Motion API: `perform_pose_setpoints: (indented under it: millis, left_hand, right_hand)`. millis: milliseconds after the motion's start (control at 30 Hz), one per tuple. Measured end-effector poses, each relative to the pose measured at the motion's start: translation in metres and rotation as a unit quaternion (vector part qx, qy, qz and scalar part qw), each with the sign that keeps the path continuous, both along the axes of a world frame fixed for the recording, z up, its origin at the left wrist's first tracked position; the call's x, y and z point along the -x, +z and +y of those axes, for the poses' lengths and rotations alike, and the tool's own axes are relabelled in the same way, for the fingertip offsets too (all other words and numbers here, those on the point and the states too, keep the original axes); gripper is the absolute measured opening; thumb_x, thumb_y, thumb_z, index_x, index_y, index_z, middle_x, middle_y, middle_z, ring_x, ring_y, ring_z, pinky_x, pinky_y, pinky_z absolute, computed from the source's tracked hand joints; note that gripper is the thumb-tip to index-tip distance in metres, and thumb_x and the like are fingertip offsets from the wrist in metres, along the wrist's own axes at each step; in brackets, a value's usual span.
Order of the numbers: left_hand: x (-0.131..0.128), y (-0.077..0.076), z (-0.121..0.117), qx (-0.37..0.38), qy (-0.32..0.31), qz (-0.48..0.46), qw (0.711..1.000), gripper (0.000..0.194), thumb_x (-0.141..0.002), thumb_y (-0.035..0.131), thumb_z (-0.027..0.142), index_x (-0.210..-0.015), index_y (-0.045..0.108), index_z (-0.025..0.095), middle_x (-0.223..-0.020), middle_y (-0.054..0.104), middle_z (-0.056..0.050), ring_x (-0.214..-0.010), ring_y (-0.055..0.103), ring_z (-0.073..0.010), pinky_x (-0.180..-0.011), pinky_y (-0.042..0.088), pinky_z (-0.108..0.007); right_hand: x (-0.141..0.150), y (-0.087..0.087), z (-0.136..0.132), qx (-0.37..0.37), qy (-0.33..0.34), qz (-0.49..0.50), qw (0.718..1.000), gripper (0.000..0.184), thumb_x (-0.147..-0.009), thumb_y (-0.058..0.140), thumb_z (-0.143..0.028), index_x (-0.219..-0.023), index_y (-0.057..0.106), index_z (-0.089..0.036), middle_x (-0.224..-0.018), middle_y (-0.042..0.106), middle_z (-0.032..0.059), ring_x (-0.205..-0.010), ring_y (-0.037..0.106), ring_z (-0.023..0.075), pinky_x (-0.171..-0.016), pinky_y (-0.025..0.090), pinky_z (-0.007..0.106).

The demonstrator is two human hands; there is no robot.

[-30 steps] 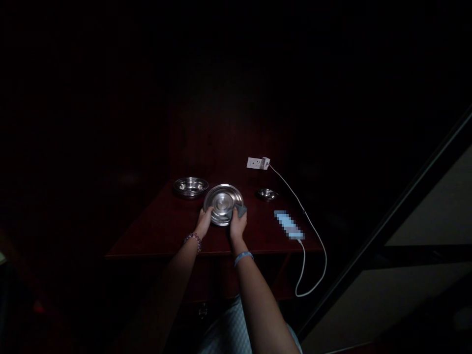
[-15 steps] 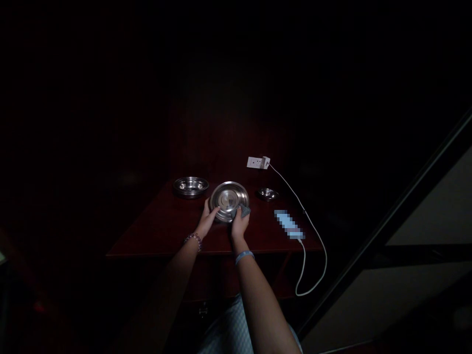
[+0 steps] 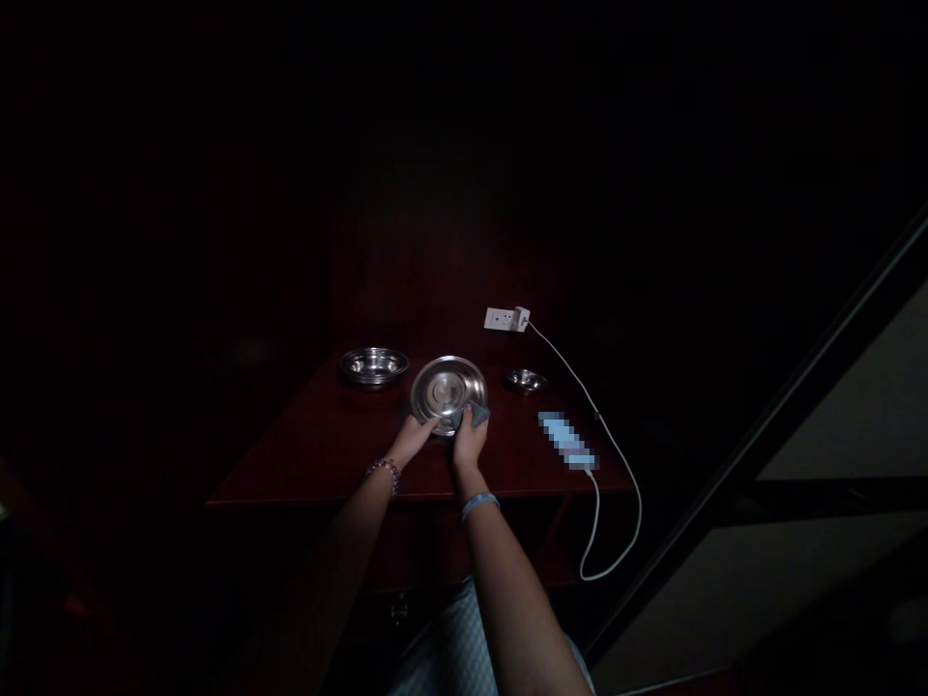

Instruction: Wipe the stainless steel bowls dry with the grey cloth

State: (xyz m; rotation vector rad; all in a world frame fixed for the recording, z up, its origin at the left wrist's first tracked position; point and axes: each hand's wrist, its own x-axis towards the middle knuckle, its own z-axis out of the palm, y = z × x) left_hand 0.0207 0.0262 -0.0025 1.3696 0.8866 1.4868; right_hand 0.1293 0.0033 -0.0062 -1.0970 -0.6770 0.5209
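A round steel plate stands tilted toward me on the dark red table. My left hand grips its lower left rim, a bead bracelet on that wrist. My right hand, with a blue wristband, is closed on a small grey cloth pressed against the plate's lower right edge.
A steel bowl sits left of the plate and a small steel cup to its right. A phone lies on the table's right side, its white cable running to a wall socket. The room is very dark.
The plate has shifted slightly right and away from me. My left hand has slid from the plate's left side to its lower rim. The right hand stays on the cloth.
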Motion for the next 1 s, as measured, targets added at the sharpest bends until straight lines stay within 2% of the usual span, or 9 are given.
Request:
perform_pose_setpoints:
  millis: [333, 467, 600, 733, 1000]
  left_hand:
    - [0.002, 0.008, -0.004, 0.052, 0.058, -0.068, 0.995, 0.036, -0.064, 0.068, 0.010, -0.100, 0.070, 0.013, -0.106, 0.075, -0.010, -0.111, 0.066, -0.0279, -0.109, 0.042, -0.046]
    - [0.003, 0.010, -0.007, 0.024, 0.071, -0.070, 0.995, 0.041, -0.066, 0.065, 0.010, -0.107, 0.067, 0.015, -0.112, 0.073, -0.010, -0.115, 0.064, -0.0266, -0.111, 0.041, -0.044]
    - [0.008, 0.009, -0.009, -0.011, 0.087, -0.059, 0.994, 0.056, -0.070, 0.064, 0.011, -0.123, 0.054, 0.021, -0.119, 0.067, -0.007, -0.118, 0.061, -0.0228, -0.110, 0.042, -0.038]
    - [0.011, 0.008, -0.009, -0.003, 0.086, -0.044, 0.995, 0.059, -0.071, 0.062, 0.013, -0.126, 0.044, 0.022, -0.117, 0.065, -0.006, -0.112, 0.062, -0.0212, -0.105, 0.045, -0.037]
    - [0.009, 0.013, -0.012, -0.014, 0.075, -0.059, 0.995, 0.059, -0.071, 0.060, 0.014, -0.127, 0.045, 0.022, -0.125, 0.064, -0.008, -0.119, 0.060, -0.0217, -0.108, 0.042, -0.034]
  right_hand:
    - [0.001, 0.002, -0.001, 0.001, 0.010, -0.015, 1.000, 0.042, -0.085, 0.056, -0.045, -0.112, 0.061, -0.014, -0.119, 0.071, 0.0159, -0.106, 0.066, 0.0236, -0.097, 0.047, 0.034]
    - [0.002, 0.001, -0.001, -0.003, 0.019, -0.021, 1.000, 0.041, -0.084, 0.057, -0.044, -0.112, 0.062, -0.014, -0.118, 0.071, 0.0150, -0.104, 0.066, 0.0230, -0.096, 0.047, 0.034]
    - [0.002, 0.001, -0.001, -0.006, 0.016, -0.033, 0.999, 0.037, -0.085, 0.058, -0.042, -0.108, 0.064, -0.015, -0.116, 0.072, 0.0141, -0.105, 0.066, 0.0228, -0.098, 0.047, 0.034]
    - [0.002, 0.001, 0.000, 0.005, 0.018, -0.032, 0.999, 0.036, -0.084, 0.059, -0.043, -0.107, 0.064, -0.015, -0.113, 0.073, 0.0137, -0.102, 0.067, 0.0229, -0.095, 0.048, 0.034]
    - [0.002, 0.002, -0.001, 0.001, 0.021, -0.031, 0.999, 0.037, -0.084, 0.059, -0.043, -0.107, 0.064, -0.015, -0.113, 0.073, 0.0131, -0.102, 0.067, 0.0221, -0.094, 0.048, 0.033]
